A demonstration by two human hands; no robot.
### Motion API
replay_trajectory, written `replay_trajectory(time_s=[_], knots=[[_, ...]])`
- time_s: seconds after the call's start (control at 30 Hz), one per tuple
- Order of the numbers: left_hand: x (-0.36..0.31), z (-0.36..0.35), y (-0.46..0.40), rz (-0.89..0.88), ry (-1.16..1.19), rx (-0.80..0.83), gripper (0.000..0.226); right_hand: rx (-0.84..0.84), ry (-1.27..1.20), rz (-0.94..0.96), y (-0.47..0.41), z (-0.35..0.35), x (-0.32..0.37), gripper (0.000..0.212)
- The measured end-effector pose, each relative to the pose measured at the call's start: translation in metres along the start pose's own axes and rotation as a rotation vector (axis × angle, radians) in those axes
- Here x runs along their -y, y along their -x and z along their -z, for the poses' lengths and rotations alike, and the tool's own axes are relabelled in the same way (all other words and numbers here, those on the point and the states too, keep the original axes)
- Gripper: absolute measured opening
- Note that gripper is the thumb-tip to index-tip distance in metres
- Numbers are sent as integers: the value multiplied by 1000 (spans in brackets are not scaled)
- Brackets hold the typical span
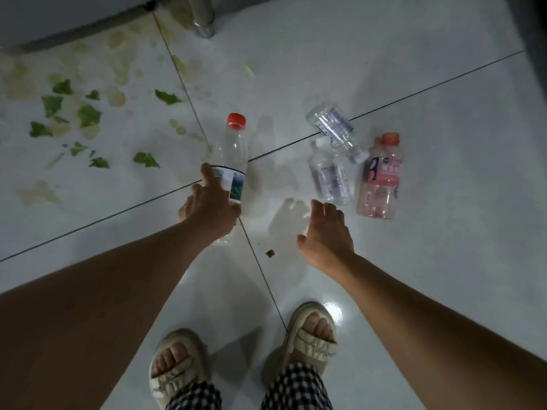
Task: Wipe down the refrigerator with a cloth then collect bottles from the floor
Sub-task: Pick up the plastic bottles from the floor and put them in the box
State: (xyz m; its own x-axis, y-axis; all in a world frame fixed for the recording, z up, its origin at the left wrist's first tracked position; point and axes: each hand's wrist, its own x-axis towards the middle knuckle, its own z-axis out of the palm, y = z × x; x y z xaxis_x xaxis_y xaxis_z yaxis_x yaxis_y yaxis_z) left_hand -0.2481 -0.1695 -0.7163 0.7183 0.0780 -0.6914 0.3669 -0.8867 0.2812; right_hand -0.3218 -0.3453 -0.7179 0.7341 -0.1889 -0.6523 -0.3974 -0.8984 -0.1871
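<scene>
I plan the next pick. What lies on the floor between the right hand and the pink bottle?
In the head view, one small clear bottle lies between the right hand and the pink bottle, beside that bottle.

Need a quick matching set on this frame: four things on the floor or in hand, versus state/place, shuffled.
Things:
1. red-capped bottle
2. pink bottle
3. right hand
4. leaf scraps

States:
A. lying on the tile floor, orange cap, nobody touching it
B. open, reaching over the floor, holding nothing
C. gripped by the left hand
D. scattered at the left among yellowish stains

Pairs: 1-C, 2-A, 3-B, 4-D
</scene>
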Motion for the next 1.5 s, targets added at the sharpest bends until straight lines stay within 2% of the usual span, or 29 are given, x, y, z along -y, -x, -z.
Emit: replay_trajectory(time_s=[0.23,0.4,0.57,0.7,0.93,1.07,1.2,1.5], knots=[[-76,-21,21,-49,13,9,78,-20,-101,-167,-4,45,-70,72],[-109,-45,12,-86,-35,30,79,-55,-152,-234,-27,47,-105,74],[-120,-70,-14,-176,-88,41,74,-199,-198,-349,-62,24,-131,88],[-119,-85,-39,-234,-175,19,80,-288,-185,-443,-91,4,-150,101],[-116,-87,-52,-272,-254,-29,84,-302,-318,-488,-103,-10,-160,99],[-125,-72,-34,-297,-287,-19,89,-283,-365,-476,-79,8,-156,98],[-150,-42,4,-331,-325,-7,88,-267,-307,-401,-32,46,-149,96],[-243,83,130,-513,-444,-4,84,-275,-214,-373,112,185,-130,96]])
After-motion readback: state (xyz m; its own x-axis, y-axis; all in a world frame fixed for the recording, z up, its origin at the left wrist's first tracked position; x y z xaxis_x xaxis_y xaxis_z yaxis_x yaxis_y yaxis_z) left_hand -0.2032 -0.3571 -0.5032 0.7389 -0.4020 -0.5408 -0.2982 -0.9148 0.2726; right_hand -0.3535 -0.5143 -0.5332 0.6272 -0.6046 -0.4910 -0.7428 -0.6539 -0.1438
